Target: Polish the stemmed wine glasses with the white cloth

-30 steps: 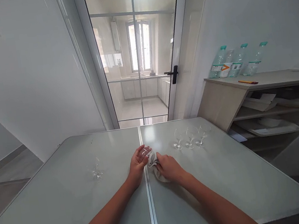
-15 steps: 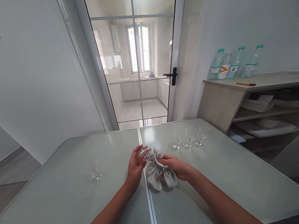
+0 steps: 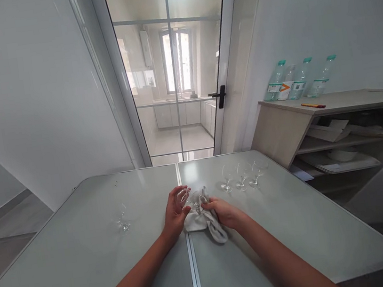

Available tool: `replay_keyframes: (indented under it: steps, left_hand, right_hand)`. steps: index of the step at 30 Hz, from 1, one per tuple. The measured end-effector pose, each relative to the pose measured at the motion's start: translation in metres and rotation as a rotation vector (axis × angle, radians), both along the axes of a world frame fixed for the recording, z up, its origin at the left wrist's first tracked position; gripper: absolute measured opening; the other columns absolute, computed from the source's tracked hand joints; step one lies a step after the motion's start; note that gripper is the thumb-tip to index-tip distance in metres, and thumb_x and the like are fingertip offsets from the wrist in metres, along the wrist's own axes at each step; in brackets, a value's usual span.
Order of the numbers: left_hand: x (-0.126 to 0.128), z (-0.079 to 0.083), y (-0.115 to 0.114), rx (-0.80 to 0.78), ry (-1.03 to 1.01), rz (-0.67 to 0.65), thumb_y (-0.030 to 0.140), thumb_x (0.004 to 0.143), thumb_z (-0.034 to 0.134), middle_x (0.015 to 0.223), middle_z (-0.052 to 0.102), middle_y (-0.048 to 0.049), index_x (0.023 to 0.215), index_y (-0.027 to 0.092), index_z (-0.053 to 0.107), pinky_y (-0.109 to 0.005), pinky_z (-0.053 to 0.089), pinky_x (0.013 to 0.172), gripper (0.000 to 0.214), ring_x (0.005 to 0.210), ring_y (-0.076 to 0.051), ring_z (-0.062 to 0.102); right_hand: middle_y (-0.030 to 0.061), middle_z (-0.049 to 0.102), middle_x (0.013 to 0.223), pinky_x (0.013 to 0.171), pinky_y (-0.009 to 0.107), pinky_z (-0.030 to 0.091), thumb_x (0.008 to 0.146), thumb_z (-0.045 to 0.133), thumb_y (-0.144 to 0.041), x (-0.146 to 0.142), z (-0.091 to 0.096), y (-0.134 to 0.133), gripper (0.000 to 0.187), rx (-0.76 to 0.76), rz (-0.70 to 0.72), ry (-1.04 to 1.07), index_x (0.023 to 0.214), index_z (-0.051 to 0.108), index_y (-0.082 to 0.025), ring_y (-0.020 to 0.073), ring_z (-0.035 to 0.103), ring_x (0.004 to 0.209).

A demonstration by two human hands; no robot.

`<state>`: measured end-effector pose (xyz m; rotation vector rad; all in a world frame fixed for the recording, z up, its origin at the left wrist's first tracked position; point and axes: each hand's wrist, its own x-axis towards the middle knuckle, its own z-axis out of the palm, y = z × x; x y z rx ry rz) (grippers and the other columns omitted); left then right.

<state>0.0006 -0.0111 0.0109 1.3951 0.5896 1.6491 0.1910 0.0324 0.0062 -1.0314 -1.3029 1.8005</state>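
My left hand (image 3: pixel 176 211) is closed round the bowl of a clear stemmed glass (image 3: pixel 184 197), tilted on its side above the table's middle seam. The foot of the glass points right, toward a light grey cloth (image 3: pixel 202 220). My right hand (image 3: pixel 224 210) grips this cloth at the glass's stem and foot, and the cloth's loose folds hang below. Part of the foot is hidden by cloth and fingers. Farther right stand three clear stemmed glasses (image 3: pixel 240 179) in a row. One more stemmed glass (image 3: pixel 123 222) is on the left half of the table.
The pale table (image 3: pixel 88 272) has a metal seam down its middle. Behind it is a glass door (image 3: pixel 180 130) with a black handle (image 3: pixel 221 96). At right, a wooden shelf unit (image 3: pixel 281 126) carries several plastic bottles (image 3: pixel 299 83) and a yellow-red pen-like item (image 3: pixel 313 105).
The cloth has shifted in my right hand: its folds now hang differently and more of the glass's foot end shows. My left hand keeps its hold on the bowl.
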Motion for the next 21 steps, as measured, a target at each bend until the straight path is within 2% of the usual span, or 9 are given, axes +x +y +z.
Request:
replay_keyframes:
  steps: [3, 6, 9, 12, 14, 15, 18, 19, 21]
  left_hand:
    - [0.002, -0.001, 0.0, 0.004, 0.032, -0.014, 0.034, 0.086, 0.074, 0.138, 0.051, -0.0136, 0.133, 0.026, 0.049, -0.054, 0.034, 0.117, 0.055, 0.132, -0.031, 0.05]
    - [0.002, 0.001, 0.0, 0.001, 0.035, 0.018, 0.034, 0.085, 0.075, 0.137, 0.052, -0.013, 0.132, 0.027, 0.049, -0.053, 0.033, 0.117, 0.055, 0.133, -0.031, 0.05]
    - [-0.004, 0.002, 0.002, -0.02, -0.003, 0.075, 0.036, 0.083, 0.076, 0.138, 0.051, -0.0122, 0.131, 0.028, 0.049, -0.051, 0.037, 0.116, 0.055, 0.132, -0.031, 0.052]
    - [-0.011, 0.0, 0.007, -0.086, -0.031, 0.129, 0.036, 0.084, 0.076, 0.136, 0.053, -0.0123, 0.13, 0.027, 0.05, -0.049, 0.042, 0.111, 0.054, 0.125, -0.03, 0.058]
    - [-0.014, -0.003, 0.01, -0.127, -0.028, 0.148, 0.036, 0.082, 0.078, 0.133, 0.056, -0.013, 0.129, 0.025, 0.052, -0.047, 0.046, 0.108, 0.055, 0.121, -0.029, 0.061]
    - [-0.015, -0.005, 0.011, -0.13, -0.033, 0.162, 0.036, 0.08, 0.08, 0.133, 0.057, -0.0132, 0.129, 0.025, 0.052, -0.047, 0.047, 0.107, 0.057, 0.121, -0.029, 0.061]
    - [-0.015, -0.007, 0.013, -0.166, -0.008, 0.156, 0.036, 0.079, 0.08, 0.133, 0.058, -0.0135, 0.129, 0.024, 0.053, -0.044, 0.052, 0.102, 0.058, 0.122, -0.03, 0.061]
    - [-0.014, -0.007, 0.013, -0.17, -0.001, 0.153, 0.035, 0.079, 0.08, 0.133, 0.058, -0.0131, 0.129, 0.024, 0.053, -0.043, 0.053, 0.1, 0.057, 0.121, -0.03, 0.061]
    - [-0.013, -0.006, 0.012, -0.161, 0.012, 0.15, 0.033, 0.08, 0.08, 0.132, 0.058, -0.0121, 0.128, 0.025, 0.054, -0.042, 0.054, 0.1, 0.056, 0.12, -0.029, 0.062]
  right_hand:
    - [0.0, 0.062, 0.068, 0.065, 0.029, 0.047, 0.065, 0.072, -0.038, -0.008, -0.005, -0.004, 0.028, 0.072, -0.053, -0.113, 0.081, 0.066, -0.016, 0.0166, 0.058, 0.064]
    - [-0.0033, 0.05, 0.058, 0.058, 0.025, 0.036, 0.067, 0.07, -0.041, -0.007, -0.004, -0.003, 0.027, 0.257, -0.142, -0.297, 0.063, 0.058, -0.017, 0.014, 0.048, 0.06]
    - [-0.0039, 0.039, 0.053, 0.057, 0.025, 0.03, 0.07, 0.069, -0.041, -0.002, 0.004, -0.002, 0.036, 0.347, -0.238, -0.394, 0.052, 0.047, -0.019, 0.0132, 0.041, 0.059]
    - [0.0002, 0.049, 0.067, 0.062, 0.025, 0.035, 0.073, 0.064, -0.033, 0.003, 0.018, -0.004, 0.03, 0.592, -0.41, -0.462, 0.052, 0.048, -0.019, 0.015, 0.047, 0.066]
    - [0.0032, 0.058, 0.084, 0.07, 0.025, 0.04, 0.072, 0.059, -0.023, 0.007, 0.028, -0.006, 0.011, 0.746, -0.469, -0.393, 0.063, 0.057, -0.018, 0.0161, 0.052, 0.076]
    - [0.003, 0.06, 0.09, 0.072, 0.025, 0.041, 0.071, 0.056, -0.019, 0.008, 0.033, -0.007, 0.006, 0.772, -0.445, -0.323, 0.074, 0.061, -0.018, 0.0159, 0.053, 0.079]
    - [-0.0022, 0.061, 0.086, 0.07, 0.023, 0.042, 0.072, 0.048, -0.013, 0.01, 0.043, -0.014, 0.043, 0.762, -0.191, -0.18, 0.112, 0.062, -0.022, 0.0136, 0.054, 0.074]
    - [-0.0033, 0.06, 0.083, 0.07, 0.022, 0.042, 0.072, 0.047, -0.012, 0.009, 0.045, -0.017, 0.047, 0.773, -0.071, -0.185, 0.116, 0.062, -0.023, 0.013, 0.054, 0.072]
    - [-0.0036, 0.06, 0.079, 0.07, 0.023, 0.042, 0.076, 0.049, -0.013, 0.005, 0.045, -0.023, 0.041, 0.822, 0.098, -0.296, 0.112, 0.066, -0.023, 0.0127, 0.055, 0.069]
